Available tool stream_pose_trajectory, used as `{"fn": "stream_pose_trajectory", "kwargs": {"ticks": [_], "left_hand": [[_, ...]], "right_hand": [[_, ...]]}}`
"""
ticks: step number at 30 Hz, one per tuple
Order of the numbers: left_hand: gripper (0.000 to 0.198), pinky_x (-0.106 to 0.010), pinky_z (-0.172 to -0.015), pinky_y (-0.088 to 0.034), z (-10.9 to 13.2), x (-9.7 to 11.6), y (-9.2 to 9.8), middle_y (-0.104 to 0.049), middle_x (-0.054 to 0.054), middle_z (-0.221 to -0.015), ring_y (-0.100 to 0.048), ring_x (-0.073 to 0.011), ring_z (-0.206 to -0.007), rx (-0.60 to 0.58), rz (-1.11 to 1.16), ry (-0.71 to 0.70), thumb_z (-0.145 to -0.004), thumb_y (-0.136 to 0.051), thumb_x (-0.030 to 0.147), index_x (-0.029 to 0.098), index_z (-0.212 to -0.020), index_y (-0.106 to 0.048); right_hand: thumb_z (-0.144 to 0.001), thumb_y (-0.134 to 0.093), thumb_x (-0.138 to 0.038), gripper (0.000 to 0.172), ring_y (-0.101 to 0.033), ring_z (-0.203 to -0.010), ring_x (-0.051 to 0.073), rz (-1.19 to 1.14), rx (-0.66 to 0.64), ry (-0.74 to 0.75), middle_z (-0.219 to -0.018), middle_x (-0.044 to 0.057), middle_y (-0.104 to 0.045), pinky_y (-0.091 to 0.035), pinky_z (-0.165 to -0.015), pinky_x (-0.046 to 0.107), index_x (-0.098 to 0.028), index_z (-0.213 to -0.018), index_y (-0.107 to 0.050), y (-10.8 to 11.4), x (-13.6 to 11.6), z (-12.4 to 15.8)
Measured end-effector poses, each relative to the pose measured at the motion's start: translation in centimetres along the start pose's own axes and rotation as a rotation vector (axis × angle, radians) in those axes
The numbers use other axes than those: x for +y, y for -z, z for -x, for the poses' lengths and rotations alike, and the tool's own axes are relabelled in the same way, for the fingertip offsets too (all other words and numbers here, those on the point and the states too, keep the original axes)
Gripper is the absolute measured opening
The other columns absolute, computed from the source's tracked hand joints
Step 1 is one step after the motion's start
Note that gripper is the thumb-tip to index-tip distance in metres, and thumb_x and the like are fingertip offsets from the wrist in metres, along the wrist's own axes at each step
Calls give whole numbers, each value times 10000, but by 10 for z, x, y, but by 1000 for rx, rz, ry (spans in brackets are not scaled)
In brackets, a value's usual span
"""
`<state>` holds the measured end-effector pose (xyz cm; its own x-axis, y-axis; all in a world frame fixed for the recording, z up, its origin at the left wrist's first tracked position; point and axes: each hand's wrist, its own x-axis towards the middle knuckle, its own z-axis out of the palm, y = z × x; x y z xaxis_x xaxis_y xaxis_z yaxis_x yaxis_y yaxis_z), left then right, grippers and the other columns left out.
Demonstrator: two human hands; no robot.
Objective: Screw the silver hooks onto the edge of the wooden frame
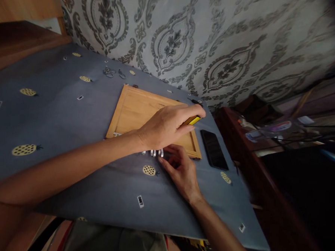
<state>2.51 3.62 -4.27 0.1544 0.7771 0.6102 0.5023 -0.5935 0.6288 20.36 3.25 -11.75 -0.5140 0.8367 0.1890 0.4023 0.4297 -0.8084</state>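
My left hand point(167, 127) is closed round a tool with a black and yellow handle point(194, 120), above a framed wooden panel point(137, 105). The tool's kind and its working end are hidden by the hand. The panel lies flat on the table. Small silver metal pieces point(153, 153) stick out at its front edge, partly covered by my left wrist. Beside them, my right hand point(183, 173) has its fingers curled in, with the thumb near the metal pieces. What those fingers grip is hidden.
A blue cloth with pineapple prints point(82, 184) covers the table. To the panel's right lies a black phone point(214, 148). Small metal parts point(109, 72) and a dark thin object point(196, 101) are near the patterned wall point(172, 39). A plastic bottle point(268, 130) lies at the right.
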Motion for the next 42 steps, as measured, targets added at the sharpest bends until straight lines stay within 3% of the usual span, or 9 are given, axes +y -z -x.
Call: {"fn": "stream_pose_trajectory", "kwargs": {"ticks": [5,24,33,38,42], "left_hand": [[262,-230,-722,-503,1,1,-1,-665,-27,-953,-580,-109,-774,43,52,8,-855,-574,30,159,-1079,-619],[307,-192,-732,-587,2,10,0,-661,-25,-998,-630,-111,-874,6,49,24,-860,-536,23,161,-1122,-616],[264,-232,-800,-594,3,13,3,-672,-36,-1067,-657,-124,-926,17,-115,-64,-885,-603,72,183,-1122,-633],[244,-183,-683,-570,2,13,3,-643,-20,-959,-620,-100,-821,83,-181,-97,-845,-662,54,165,-1063,-660],[243,-175,-691,-562,2,14,3,-656,-19,-994,-614,-88,-810,79,-182,-100,-849,-642,34,163,-1054,-657]], "right_hand": [[-821,-716,-378,351,-554,-552,117,-10,-9,3,-1068,91,-751,-462,-524,290,-210,-1097,-579,-1,0,-1],[-846,-668,-343,337,-565,-586,127,24,-53,31,-1048,72,-750,-455,-558,291,-182,-1133,-590,2,2,-1],[-847,-676,-312,328,-584,-607,132,-17,-61,21,-1118,58,-741,-472,-580,310,-213,-1140,-570,2,1,-2],[-844,-688,-277,324,-595,-618,136,-9,-66,31,-1106,48,-740,-486,-602,314,-224,-1142,-571,3,2,-2],[-855,-676,-272,314,-605,-628,135,-8,-74,44,-1104,48,-737,-499,-622,313,-224,-1144,-563,2,5,-3]]}}
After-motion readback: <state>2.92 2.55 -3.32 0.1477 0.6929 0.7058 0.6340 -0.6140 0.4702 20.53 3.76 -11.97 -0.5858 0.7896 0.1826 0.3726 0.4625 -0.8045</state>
